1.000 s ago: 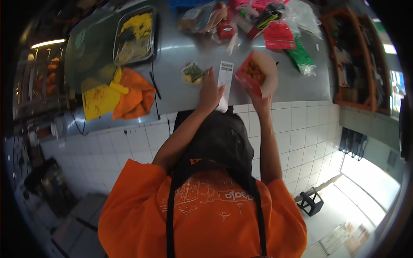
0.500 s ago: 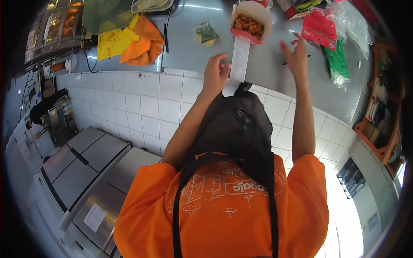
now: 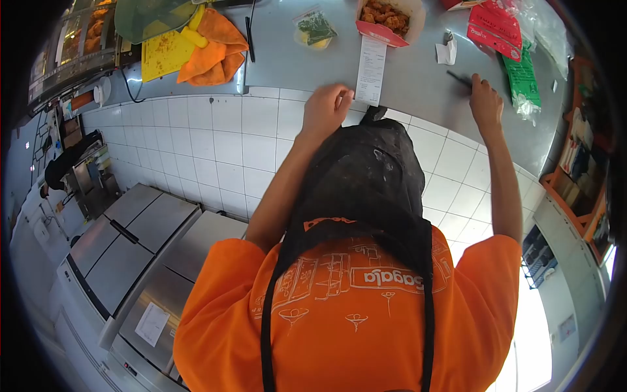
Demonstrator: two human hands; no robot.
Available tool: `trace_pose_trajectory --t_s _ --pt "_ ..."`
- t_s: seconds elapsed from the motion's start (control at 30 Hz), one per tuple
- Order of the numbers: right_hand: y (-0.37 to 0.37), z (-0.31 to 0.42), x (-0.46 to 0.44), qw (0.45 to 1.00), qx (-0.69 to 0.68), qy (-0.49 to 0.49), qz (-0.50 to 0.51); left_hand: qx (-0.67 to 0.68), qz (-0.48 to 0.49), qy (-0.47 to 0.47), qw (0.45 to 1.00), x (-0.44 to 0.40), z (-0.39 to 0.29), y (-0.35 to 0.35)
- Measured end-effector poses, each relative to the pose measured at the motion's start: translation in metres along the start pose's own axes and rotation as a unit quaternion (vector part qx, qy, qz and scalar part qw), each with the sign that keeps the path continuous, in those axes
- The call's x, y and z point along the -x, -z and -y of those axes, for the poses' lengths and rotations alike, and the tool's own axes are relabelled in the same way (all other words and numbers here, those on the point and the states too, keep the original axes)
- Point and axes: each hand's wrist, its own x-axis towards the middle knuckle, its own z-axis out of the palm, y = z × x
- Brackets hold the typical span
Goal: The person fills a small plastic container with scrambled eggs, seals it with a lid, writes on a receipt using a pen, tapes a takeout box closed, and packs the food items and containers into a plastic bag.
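My right hand (image 3: 487, 108) is closed on a dark pen (image 3: 460, 80) at the right of the steel counter (image 3: 418, 85), the pen's end pointing left. My left hand (image 3: 326, 110) is at the counter's front edge with its fingers curled; nothing shows in them. Just right of it, a printed receipt (image 3: 371, 72) lies flat, its lower end at the edge. Beyond the receipt stands an open red and white takeaway box (image 3: 381, 32) of fried chicken pieces (image 3: 385, 16). A small clear bag (image 3: 315, 29) with green and yellowish contents lies left of the box.
A crumpled white paper (image 3: 446, 51) lies right of the box. Red (image 3: 494, 29) and green packets (image 3: 521, 77) are at the far right. An orange cloth (image 3: 214, 52) rests by a yellow board (image 3: 163, 55) on the left. Another person (image 3: 65, 163) is far left.
My right hand has moved right and toward me, going from open fingers to closed on the pen. The crumpled paper now shows. My left hand stays beside the receipt.
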Motion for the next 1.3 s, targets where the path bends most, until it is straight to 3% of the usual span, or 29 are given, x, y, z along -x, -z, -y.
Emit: trace_pose_trajectory --t_s 0.03,0.13,0.23,0.3,0.43,0.63,0.73,0.83,1.13,1.3 --pt "0.004 -0.002 0.001 0.999 0.027 0.034 0.020 0.018 -0.028 -0.067 0.997 -0.008 0.005 -0.004" --pt "0.052 0.019 0.022 0.994 -0.045 0.085 0.051 -0.048 -0.033 -0.081 0.995 -0.018 0.014 -0.017" --pt "0.070 0.060 0.025 0.926 -0.351 0.113 0.082 -0.129 -0.014 -0.084 0.988 -0.018 0.017 -0.021" --pt "0.066 0.109 0.024 0.847 -0.509 0.147 -0.047 -0.127 -0.010 -0.080 0.989 -0.020 0.017 -0.020" --pt "0.031 0.191 -0.005 0.762 -0.626 0.108 -0.131 -0.121 0.003 -0.083 0.989 -0.019 0.017 -0.018" --pt "0.011 0.222 -0.025 0.806 -0.563 0.025 -0.183 -0.118 0.010 -0.073 0.990 -0.018 0.018 -0.021" --pt "0.011 0.227 -0.029 0.786 -0.572 0.047 -0.229 -0.121 0.007 -0.067 0.990 -0.017 0.018 -0.022" --pt "0.013 0.225 -0.027 0.791 -0.572 0.080 -0.203 -0.115 0.003 -0.070 0.991 -0.017 0.019 -0.022" --pt "0.007 0.213 -0.015 0.789 -0.582 -0.017 -0.198 -0.100 0.000 -0.065 0.993 -0.015 0.018 -0.021" --pt "0.001 0.218 -0.019 0.790 -0.573 -0.013 -0.216 -0.096 -0.004 -0.062 0.993 -0.015 0.019 -0.023"
